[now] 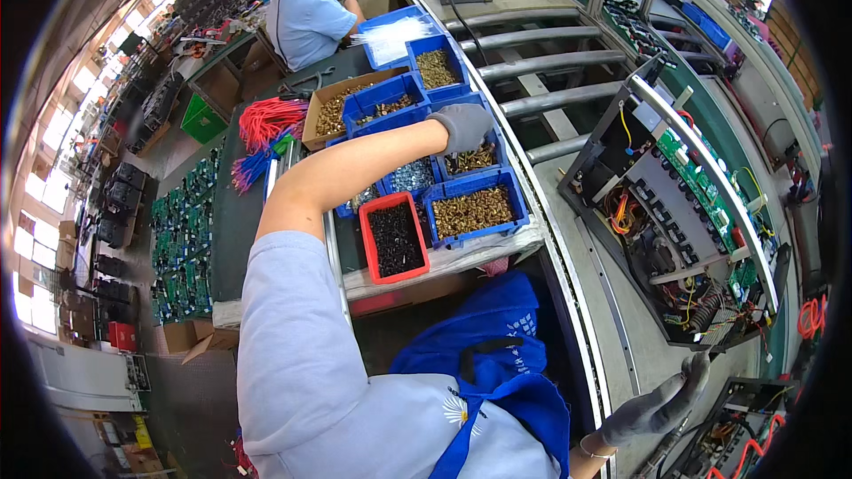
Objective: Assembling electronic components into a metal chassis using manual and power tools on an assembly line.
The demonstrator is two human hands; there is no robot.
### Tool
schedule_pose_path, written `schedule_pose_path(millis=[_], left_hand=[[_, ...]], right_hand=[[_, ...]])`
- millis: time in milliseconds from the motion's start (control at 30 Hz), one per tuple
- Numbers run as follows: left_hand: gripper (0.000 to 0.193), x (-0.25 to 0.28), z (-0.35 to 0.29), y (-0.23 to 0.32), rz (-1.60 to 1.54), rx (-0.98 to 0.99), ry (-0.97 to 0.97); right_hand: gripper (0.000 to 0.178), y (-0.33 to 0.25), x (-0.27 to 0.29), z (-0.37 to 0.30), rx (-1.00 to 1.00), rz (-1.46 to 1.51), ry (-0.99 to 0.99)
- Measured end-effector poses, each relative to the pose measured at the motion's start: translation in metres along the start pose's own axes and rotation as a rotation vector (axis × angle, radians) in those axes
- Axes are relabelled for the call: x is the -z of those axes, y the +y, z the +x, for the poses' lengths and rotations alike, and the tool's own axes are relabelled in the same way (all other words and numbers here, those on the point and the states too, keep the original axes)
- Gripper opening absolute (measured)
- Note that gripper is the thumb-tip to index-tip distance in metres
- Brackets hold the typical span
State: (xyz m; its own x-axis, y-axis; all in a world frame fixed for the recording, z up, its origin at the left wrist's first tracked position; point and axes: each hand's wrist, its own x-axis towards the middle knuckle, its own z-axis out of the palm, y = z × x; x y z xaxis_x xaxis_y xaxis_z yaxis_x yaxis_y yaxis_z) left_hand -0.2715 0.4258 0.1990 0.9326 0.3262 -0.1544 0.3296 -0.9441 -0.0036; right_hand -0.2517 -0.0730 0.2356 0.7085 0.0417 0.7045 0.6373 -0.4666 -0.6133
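Blue apron (506, 364); left hand (463, 127) over brass-screw bin (473, 160).

The person wears a pale lilac-blue short-sleeved shirt, its left sleeve (284, 337) ending above the elbow and leaving the forearm bare. A small white and yellow emblem (457, 410) sits on the chest. Over the shirt hangs a bright blue apron (497, 364) with dark straps. Both hands are covered: the left hand (461, 127) and the right hand (661, 404) each in a grey knit glove, the right one with a snug cuff at the wrist
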Motion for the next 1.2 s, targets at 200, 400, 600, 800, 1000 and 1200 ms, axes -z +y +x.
schedule_pose_path(millis=[200, 400, 600, 800, 1000, 1200], left_hand=[[0.027, 0.03, -0.021, 0.011, 0.071, 0.007, 0.067], [0.037, 0.082, -0.061, 0.116, -1.19, -0.295, -0.241], [0.056, 0.11, -0.086, 0.175, -1.339, -0.416, -0.656], [0.059, 0.104, -0.067, 0.203, -1.54, -0.458, -0.675], [0.054, 0.083, -0.052, 0.202, -1.748, -0.266, -0.541], [0.038, 0.07, -0.043, 0.182, -2.054, -0.118, -0.529]], right_hand=[[0.04, -0.01, -0.013, 0.007, 0.063, 0.091, -0.127], [0.032, -0.038, -0.057, 0.045, 0.174, 0.233, -0.465], [0.038, -0.045, -0.096, 0.085, -0.049, 0.839, -0.925], [0.04, -0.021, -0.083, 0.089, -0.128, 0.748, -0.895], [0.019, -0.035, -0.106, 0.099, -0.314, 0.838, -0.723], [0.017, -0.042, -0.154, 0.139, -0.158, 0.59, -0.42]])
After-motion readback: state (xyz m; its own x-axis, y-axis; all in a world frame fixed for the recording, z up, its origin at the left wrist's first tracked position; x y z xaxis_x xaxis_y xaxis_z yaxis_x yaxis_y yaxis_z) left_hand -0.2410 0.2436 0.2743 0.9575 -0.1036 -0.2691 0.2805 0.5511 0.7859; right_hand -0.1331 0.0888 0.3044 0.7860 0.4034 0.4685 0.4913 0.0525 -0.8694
